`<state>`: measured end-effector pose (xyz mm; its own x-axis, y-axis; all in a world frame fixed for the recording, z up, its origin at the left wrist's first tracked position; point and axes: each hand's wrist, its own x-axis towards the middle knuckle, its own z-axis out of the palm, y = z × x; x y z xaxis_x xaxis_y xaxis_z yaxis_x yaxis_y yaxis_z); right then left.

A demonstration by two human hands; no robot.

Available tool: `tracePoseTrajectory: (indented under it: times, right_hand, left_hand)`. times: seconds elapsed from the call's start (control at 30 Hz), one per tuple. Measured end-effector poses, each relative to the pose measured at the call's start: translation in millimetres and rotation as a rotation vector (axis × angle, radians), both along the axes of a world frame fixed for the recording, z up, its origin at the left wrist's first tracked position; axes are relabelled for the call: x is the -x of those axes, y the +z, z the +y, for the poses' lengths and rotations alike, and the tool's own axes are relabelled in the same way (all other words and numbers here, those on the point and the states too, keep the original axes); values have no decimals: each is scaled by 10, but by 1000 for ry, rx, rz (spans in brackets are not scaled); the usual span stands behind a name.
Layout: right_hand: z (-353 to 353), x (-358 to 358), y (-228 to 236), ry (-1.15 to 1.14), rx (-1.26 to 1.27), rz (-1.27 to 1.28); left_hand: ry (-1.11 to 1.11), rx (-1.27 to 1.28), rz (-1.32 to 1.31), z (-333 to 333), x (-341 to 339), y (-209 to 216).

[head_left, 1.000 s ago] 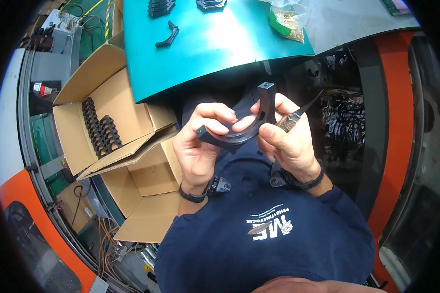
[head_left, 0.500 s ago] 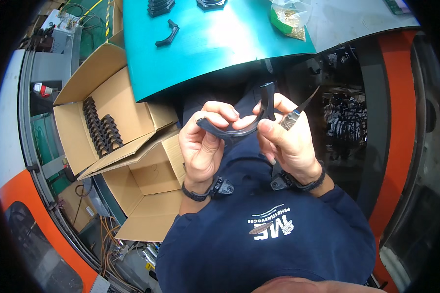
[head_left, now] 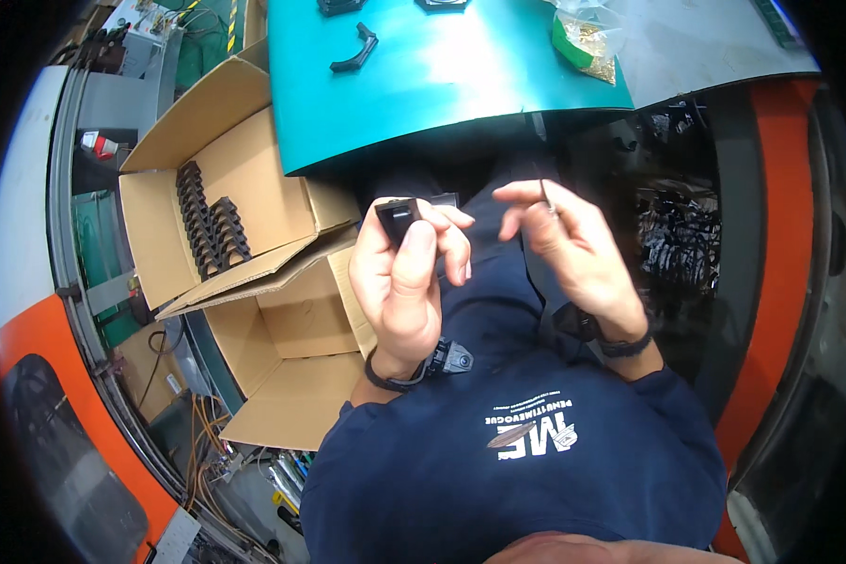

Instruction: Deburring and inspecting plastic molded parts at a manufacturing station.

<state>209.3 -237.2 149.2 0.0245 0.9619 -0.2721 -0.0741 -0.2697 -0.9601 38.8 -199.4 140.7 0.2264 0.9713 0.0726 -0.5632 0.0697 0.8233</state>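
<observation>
My left hand (head_left: 399,296) is closed on a curved black plastic piece (head_left: 400,216), which I see end-on with its far part mostly hidden by the fingers. To the right, my right hand (head_left: 583,258) pinches a thin knife blade (head_left: 546,197) that now shows only its narrow edge. The two hands are apart, held over my lap. On the green table top lies a similar curved black piece (head_left: 363,49), and more black pieces (head_left: 340,6) sit at the upper edge of the view.
An open cardboard box (head_left: 254,169) at the left holds rows of stacked black pieces (head_left: 197,221). Below it stands another open box (head_left: 287,385). A clear and green bag of small brass-coloured parts (head_left: 587,47) rests on the green table (head_left: 348,122) near its right end.
My right hand has come off the curved black piece, and the blade has turned edge-on. My left hand has rotated the piece end-on. The view has shifted slightly.
</observation>
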Motion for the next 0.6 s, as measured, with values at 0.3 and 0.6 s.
tracePoseTrajectory:
  times: [0.3,0.6]
  right_hand:
    - [98,-35,394,-24,-774,-990]
    - [134,48,383,-9,-849,-1115]
  left_hand:
    - [85,25,353,-129,-58,263]
    - [124,-6,432,-152,-43,220]
